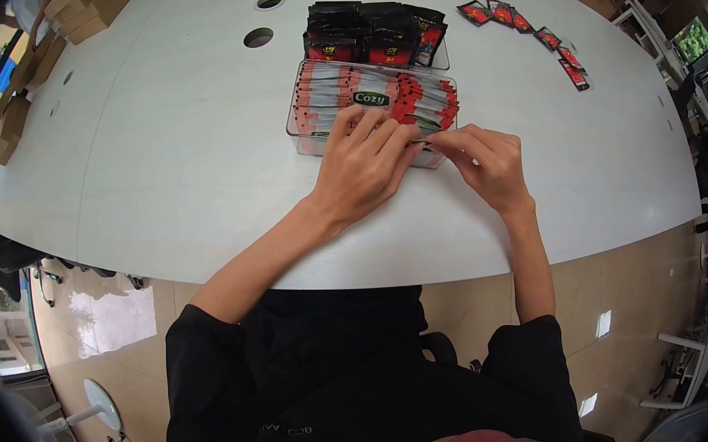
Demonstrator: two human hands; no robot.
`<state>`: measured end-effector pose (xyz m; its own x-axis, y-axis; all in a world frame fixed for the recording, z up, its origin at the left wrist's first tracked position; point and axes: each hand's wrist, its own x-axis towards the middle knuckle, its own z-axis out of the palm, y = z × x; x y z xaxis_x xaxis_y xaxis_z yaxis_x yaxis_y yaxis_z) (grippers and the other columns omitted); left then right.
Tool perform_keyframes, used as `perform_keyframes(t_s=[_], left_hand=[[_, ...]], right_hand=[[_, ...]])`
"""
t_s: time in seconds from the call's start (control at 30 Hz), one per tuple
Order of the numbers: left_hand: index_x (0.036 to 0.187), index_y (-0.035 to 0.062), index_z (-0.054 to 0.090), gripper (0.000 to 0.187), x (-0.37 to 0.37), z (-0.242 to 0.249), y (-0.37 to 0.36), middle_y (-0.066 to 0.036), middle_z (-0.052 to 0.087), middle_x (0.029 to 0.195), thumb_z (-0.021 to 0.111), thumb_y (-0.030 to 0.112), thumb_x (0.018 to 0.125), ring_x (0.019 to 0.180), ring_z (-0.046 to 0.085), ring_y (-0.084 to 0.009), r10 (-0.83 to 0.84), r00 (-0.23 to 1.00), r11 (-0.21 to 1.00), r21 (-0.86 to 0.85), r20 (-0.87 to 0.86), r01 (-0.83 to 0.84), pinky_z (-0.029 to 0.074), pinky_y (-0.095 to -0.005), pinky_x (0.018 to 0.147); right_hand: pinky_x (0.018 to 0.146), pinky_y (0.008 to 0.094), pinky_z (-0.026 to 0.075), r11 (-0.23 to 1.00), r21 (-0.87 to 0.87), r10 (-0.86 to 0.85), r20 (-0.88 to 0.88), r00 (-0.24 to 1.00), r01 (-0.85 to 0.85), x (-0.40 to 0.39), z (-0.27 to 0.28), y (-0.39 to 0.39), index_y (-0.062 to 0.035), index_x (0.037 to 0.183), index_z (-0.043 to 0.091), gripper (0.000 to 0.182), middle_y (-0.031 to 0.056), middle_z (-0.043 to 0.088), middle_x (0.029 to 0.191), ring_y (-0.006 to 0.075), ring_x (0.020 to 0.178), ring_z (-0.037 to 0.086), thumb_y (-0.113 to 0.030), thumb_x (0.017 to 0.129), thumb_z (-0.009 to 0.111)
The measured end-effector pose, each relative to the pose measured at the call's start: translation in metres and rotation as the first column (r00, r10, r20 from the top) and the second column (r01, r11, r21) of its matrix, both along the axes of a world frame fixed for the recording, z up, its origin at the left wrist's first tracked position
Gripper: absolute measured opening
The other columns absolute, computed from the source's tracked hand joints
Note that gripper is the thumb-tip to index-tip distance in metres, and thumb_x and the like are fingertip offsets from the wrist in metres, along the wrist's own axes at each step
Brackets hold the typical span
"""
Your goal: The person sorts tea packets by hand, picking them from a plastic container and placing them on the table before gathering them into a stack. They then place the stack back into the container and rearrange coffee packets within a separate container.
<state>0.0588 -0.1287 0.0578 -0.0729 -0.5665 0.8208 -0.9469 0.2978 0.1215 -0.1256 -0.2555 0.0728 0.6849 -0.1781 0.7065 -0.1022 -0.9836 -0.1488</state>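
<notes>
A clear plastic bin (305,144) stands in front of me, packed with rows of pink-and-white and red-and-white sachets. One sachet (371,98) lies flat on top with a dark green "Cozy" label. At the bin's near right corner, my left hand (368,156) and my right hand (487,160) meet with fingers pinched. Between their fingertips shows the thin edge of a sachet (420,141), mostly hidden by the fingers. The left hand covers part of the bin's near side.
Behind the bin, a second clear container holds black-and-red packets (376,33). Several similar packets (521,20) lie in a curved line on the right of the white table (180,153). Two cable holes (258,37) sit toward the back. Cardboard boxes (90,13) stand at far left.
</notes>
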Motion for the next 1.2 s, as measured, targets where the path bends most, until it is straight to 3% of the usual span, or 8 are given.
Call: perform_keyframes(t_s=[0.6,0.8,0.9,1.0,1.07,1.13,1.17,1.2], left_hand=[[0.101,0.0094,0.067,0.02,-0.001,0.0,-0.001,0.0,0.064,0.085,0.08,0.011,0.085,0.086,0.058,-0.0207,-0.007,1.0,1.0,-0.002,-0.017,0.007,0.042,-0.0386,0.089],[0.101,0.0087,0.067,0.02,0.0,0.001,-0.001,-0.001,0.064,0.085,0.079,0.01,0.085,0.085,0.058,-0.021,-0.02,0.999,1.0,-0.007,-0.034,0.02,0.042,-0.0383,0.088],[0.101,0.0084,0.066,0.021,-0.001,0.002,-0.001,-0.001,0.064,0.086,0.079,0.009,0.085,0.085,0.058,-0.0212,-0.028,0.999,1.0,-0.007,-0.041,0.028,0.042,-0.0379,0.087],[0.1,0.008,0.066,0.02,-0.001,0.001,0.0,-0.002,0.065,0.088,0.079,0.008,0.084,0.085,0.058,-0.0216,-0.036,0.998,0.999,0.015,-0.053,0.037,0.041,-0.0376,0.087],[0.1,0.0071,0.065,0.02,-0.002,-0.001,-0.003,-0.003,0.065,0.089,0.078,0.006,0.084,0.085,0.059,-0.0221,-0.056,0.995,0.998,0.002,-0.08,0.057,0.041,-0.0375,0.087],[0.101,0.0067,0.065,0.021,-0.003,-0.004,-0.003,-0.004,0.065,0.09,0.078,0.006,0.084,0.086,0.059,-0.0228,-0.066,0.994,0.998,-0.01,-0.086,0.065,0.041,-0.0376,0.087],[0.102,0.0063,0.064,0.022,-0.001,-0.005,-0.005,-0.005,0.065,0.091,0.078,0.006,0.085,0.086,0.06,-0.0234,-0.067,0.994,0.998,-0.018,-0.081,0.066,0.041,-0.0376,0.088],[0.102,0.0063,0.064,0.022,-0.001,-0.006,-0.006,-0.005,0.065,0.091,0.078,0.006,0.085,0.086,0.06,-0.0234,-0.073,0.994,0.997,-0.028,-0.079,0.071,0.041,-0.0376,0.088]], right_hand=[[0.052,0.0282,0.049,0.999,-0.043,0.036,0.07,0.997,-0.033,0.001,0.003,0.003,-0.0155,0.098,0.078,0.022,-0.0018,0.074,0.082,0.014,0.059,0.065,-0.012,0.077,0.085],[0.052,0.0287,0.049,0.998,-0.033,0.048,0.132,0.99,-0.044,0.0,0.001,0.002,-0.0148,0.104,0.077,0.031,0.0002,0.072,0.08,0.0157,0.061,0.065,-0.003,0.076,0.084],[0.054,0.0291,0.049,0.997,-0.066,0.048,0.228,0.973,-0.033,0.001,0.004,0.003,-0.0138,0.104,0.077,0.032,0.0014,0.069,0.089,0.0163,0.067,0.064,0.001,0.077,0.083],[0.059,0.0283,0.05,0.996,-0.066,-0.028,0.35,0.936,0.054,-0.001,0.001,-0.008,-0.0127,0.106,0.076,0.032,0.0044,0.065,0.104,0.0173,0.078,0.064,0.004,0.08,0.081],[0.07,0.0313,0.052,0.977,0.162,-0.186,0.35,0.918,0.136,-0.003,-0.005,-0.039,-0.0122,0.112,0.074,0.028,0.0058,0.06,0.112,0.0207,0.089,0.063,0.002,0.088,0.076],[0.091,0.0397,0.051,0.928,0.33,-0.222,0.111,0.969,0.175,0.002,-0.003,-0.073,-0.0102,0.117,0.071,0.02,0.0097,0.06,0.122,0.0276,0.106,0.06,-0.01,0.098,0.068],[0.091,0.0397,0.051,0.931,0.317,-0.226,0.112,0.968,0.18,0.008,-0.014,-0.097,-0.0102,0.117,0.071,0.02,0.0097,0.06,0.122,0.0276,0.106,0.06,-0.01,0.098,0.068],[0.1,0.0437,0.046,0.948,0.23,-0.232,0.033,0.972,0.218,0.015,-0.034,-0.123,-0.0086,0.123,0.068,0.024,0.0122,0.06,0.128,0.0315,0.117,0.055,-0.016,0.101,0.064]])
